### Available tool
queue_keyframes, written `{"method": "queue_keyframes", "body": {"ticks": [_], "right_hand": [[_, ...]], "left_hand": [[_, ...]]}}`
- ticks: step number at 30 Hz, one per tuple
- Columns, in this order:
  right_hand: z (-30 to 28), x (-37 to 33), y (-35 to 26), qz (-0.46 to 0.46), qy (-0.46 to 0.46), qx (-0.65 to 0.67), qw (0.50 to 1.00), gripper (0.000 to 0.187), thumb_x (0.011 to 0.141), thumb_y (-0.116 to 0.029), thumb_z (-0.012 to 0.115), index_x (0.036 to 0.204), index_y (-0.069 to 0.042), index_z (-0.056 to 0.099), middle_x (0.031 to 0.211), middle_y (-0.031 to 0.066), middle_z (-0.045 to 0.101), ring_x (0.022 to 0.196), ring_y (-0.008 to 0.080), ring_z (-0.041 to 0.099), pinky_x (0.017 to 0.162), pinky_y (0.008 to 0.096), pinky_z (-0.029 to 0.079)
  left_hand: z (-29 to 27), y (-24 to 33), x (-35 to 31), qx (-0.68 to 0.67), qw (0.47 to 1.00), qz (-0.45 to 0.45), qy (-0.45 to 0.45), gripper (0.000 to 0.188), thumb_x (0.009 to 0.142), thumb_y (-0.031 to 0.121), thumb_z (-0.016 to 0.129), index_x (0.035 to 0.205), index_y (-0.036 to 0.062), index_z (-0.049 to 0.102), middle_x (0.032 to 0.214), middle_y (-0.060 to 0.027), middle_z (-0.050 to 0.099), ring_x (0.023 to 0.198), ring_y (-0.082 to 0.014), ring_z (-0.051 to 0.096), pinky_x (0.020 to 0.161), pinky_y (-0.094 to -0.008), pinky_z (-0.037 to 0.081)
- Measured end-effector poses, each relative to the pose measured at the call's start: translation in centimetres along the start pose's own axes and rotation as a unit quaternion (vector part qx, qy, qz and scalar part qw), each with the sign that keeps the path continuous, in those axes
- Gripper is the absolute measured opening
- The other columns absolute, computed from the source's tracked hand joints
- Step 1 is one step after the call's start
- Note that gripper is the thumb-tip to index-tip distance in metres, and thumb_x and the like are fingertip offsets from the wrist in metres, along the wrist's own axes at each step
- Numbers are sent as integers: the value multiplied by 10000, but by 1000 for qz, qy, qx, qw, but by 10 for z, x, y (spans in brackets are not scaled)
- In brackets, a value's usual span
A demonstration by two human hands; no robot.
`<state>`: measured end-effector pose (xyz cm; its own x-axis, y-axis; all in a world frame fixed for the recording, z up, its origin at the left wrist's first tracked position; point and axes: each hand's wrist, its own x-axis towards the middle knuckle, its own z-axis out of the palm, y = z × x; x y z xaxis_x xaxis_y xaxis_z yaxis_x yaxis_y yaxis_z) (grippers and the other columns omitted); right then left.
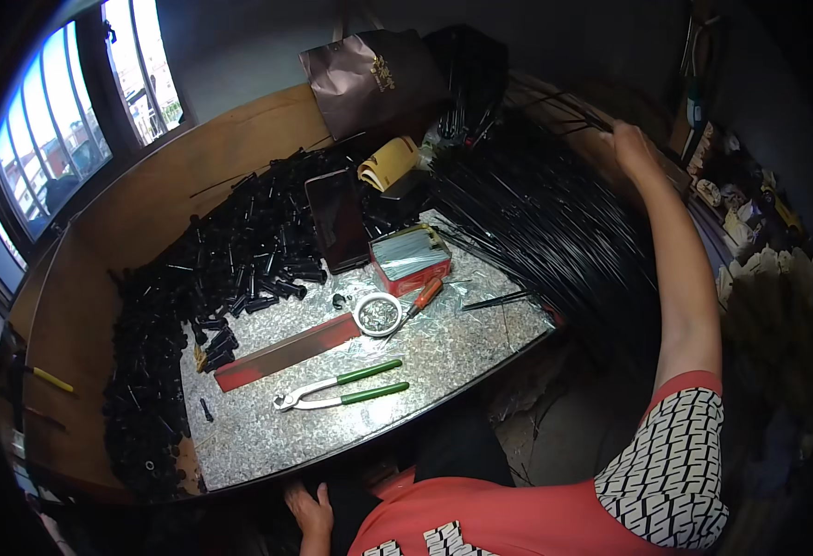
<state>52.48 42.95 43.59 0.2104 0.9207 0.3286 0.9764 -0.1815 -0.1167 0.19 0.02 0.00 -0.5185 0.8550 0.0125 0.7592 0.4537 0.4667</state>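
My right hand (631, 146) is stretched out to the far right, fingers closed on the ends of a few thin black rods (564, 109). Below it lies a large pile of similar black rods (555, 213), running toward the table's right edge. My left hand (309, 508) rests low by the near edge, beneath the tabletop, with its thumb apart and nothing in it. Nearest to that hand on the speckled board (267, 445) lie green-handled pincers (342, 385). Behind them are a red-brown bar (286, 350) and a white round dish (378, 315) of small metal bits.
A heap of black plastic parts (258, 232) covers the left and back. A red box of thin pale pins (411, 259), an orange-handled screwdriver (428, 294) and a dark phone (337, 221) stand mid-table. Behind are a yellow packet (389, 162), a brown paper bag (369, 83) and a wooden rim (240, 125).
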Motion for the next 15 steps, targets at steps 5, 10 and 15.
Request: {"method": "queue_keyframes", "body": {"ticks": [5,10,15], "right_hand": [[9,18,9,-100,130,8,986,265,919,-159,546,1064,62,526,1052,305,592,1039,434,566,859,482,459],[-6,12,-24,-155,147,65,975,204,897,-113,535,1007,55,497,987,296,606,965,439,586,807,482,476],[-26,-39,-81,-224,167,102,955,163,897,-100,530,955,40,472,878,256,608,860,417,599,736,470,462]], "left_hand": [[-21,30,-6,-36,991,130,24,597,832,253,656,1263,-105,448,1256,-303,479,1203,-472,409,1071,-499,278],[-70,106,-6,-112,942,315,19,513,807,147,678,1248,-35,491,1216,-236,547,1121,-420,526,951,-446,436],[-131,162,7,-163,898,402,75,410,795,151,692,1144,-29,573,1211,-233,552,1060,-387,560,905,-419,462]]}}
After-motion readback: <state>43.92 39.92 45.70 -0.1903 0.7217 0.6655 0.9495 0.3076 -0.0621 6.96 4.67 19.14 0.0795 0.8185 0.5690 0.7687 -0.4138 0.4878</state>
